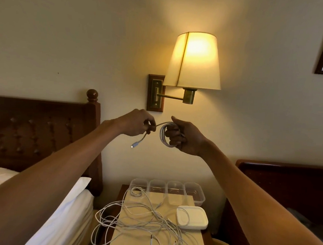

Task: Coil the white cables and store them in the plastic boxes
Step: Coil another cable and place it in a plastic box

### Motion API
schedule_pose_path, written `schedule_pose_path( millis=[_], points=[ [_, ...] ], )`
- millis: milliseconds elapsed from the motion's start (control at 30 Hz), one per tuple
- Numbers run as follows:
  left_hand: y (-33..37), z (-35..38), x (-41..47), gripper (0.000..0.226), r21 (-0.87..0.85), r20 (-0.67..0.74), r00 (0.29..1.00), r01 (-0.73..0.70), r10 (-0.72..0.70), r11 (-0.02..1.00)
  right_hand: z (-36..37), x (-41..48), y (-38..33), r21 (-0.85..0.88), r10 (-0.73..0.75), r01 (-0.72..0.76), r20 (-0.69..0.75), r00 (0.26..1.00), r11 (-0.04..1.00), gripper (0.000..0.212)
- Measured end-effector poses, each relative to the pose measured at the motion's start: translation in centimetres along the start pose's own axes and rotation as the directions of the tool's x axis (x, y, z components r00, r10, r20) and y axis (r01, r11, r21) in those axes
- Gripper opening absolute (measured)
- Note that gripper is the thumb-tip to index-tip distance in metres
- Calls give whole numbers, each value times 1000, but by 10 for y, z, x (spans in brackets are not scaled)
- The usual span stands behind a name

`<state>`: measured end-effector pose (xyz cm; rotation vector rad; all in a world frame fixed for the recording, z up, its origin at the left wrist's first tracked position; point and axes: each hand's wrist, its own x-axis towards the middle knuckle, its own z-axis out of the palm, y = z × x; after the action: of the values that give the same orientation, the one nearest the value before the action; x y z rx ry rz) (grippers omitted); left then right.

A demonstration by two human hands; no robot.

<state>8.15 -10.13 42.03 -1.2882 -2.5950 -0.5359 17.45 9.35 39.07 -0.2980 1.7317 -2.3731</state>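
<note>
Both hands are raised in front of the wall, well above the nightstand. My right hand [182,136] grips a white cable coil [163,135] wound into several loops. My left hand [137,125] pinches the free end of that same cable, and its plug [134,145] hangs down below the fingers. A tangle of loose white cables [144,222] lies on the nightstand below. Several clear plastic boxes [166,188] stand in a row at the nightstand's back edge; a cable end lies in the leftmost one.
A stack of white lids [192,217] sits on the nightstand [190,241] at the right. A lit wall lamp [194,61] hangs just above the hands. A bed with a white pillow [64,209] is at the left, dark wooden furniture [286,184] at the right.
</note>
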Motion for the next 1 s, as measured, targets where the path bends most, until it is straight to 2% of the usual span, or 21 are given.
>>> schedule_pose_path(
  millis=[233, 333, 400, 467, 533, 667, 833, 900, 1000],
  points=[
    [4, 10, -6, 18, -175, 241, 955, 219, -174, 960, -5, 2, 0, 79, -78, 78, -7, 997, 994, 40],
    [1, 13, -9, 18, -348, 243, 948, 282, -204, 894, -6, 2, 1, 97, -93, 96, -27, 995, 991, 39],
    [1, 15, -9, 19, -541, 177, 964, 263, -198, 799, -7, 2, 3, 121, -109, 115, -53, 993, 986, 38],
    [6, 16, -7, 19, -725, 89, 972, 214, -218, 655, -7, 2, 3, 139, -133, 145, -91, 987, 980, 37],
    [14, 19, -4, 18, -830, 29, 966, 168, -259, 532, -6, 3, 3, 151, -155, 174, -130, 979, 973, 38],
    [28, 23, 1, 18, -908, 3, 948, 136, -319, 397, -5, 8, 6, 156, -196, 233, -223, 955, 960, 40],
    [36, 24, 3, 18, -945, 45, 937, 153, -348, 289, -5, 13, 7, 101, -237, 287, -345, 908, 952, 42],
    [37, 24, 4, 18, -946, 55, 931, 165, -362, 279, -5, 14, 8, 77, -255, 303, -374, 892, 950, 43],
    [39, 26, 5, 19, -933, 31, 914, 172, -405, 317, -5, 16, 9, 77, -265, 319, -394, 880, 944, 43]
  ],
)
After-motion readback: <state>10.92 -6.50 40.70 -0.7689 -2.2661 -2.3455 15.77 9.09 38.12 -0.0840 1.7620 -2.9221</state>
